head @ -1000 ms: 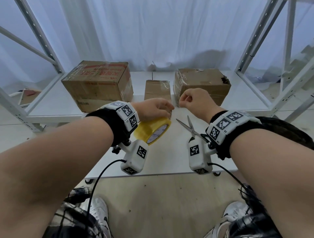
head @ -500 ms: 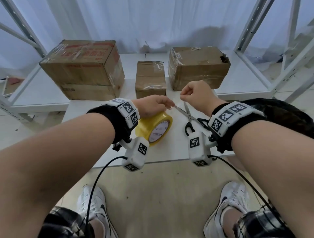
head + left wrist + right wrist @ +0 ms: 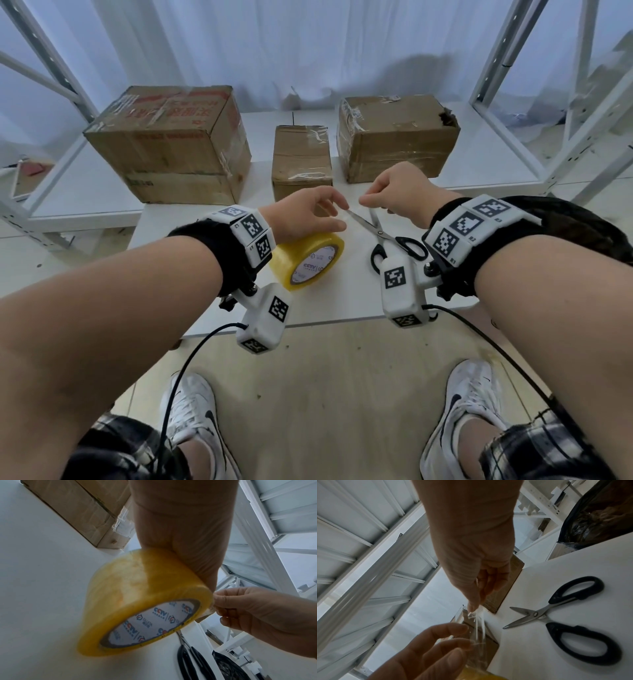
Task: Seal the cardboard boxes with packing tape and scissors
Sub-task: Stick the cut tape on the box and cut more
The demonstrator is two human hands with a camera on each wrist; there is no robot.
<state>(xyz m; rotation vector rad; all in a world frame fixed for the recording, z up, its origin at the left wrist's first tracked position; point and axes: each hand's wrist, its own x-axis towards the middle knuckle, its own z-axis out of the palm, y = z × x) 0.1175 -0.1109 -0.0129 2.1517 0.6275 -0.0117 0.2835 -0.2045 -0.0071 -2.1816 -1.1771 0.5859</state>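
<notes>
My left hand [image 3: 308, 216] grips a yellow roll of packing tape [image 3: 308, 260] [image 3: 142, 601] just above the white table [image 3: 342, 301]. My right hand [image 3: 397, 192] [image 3: 476, 588] pinches the clear free end of the tape [image 3: 477, 616] between thumb and finger, pulled a short way off the roll. Black-handled scissors [image 3: 390, 236] [image 3: 556, 612] lie slightly apart on the table under my right wrist. Three cardboard boxes stand behind: a large one [image 3: 171, 144] left, a small one [image 3: 301, 157] middle, a medium one [image 3: 394, 137] right.
White metal shelf frames [image 3: 548, 102] flank the table on both sides. A white curtain hangs behind the boxes. A black bag [image 3: 599, 513] sits at my right. My feet in white shoes [image 3: 195, 418] stand on the floor below the table edge.
The view has tilted down and closer to the boxes. My right hand has drawn the tape end a little away from the roll; the scissors now show fully by my right wrist.
</notes>
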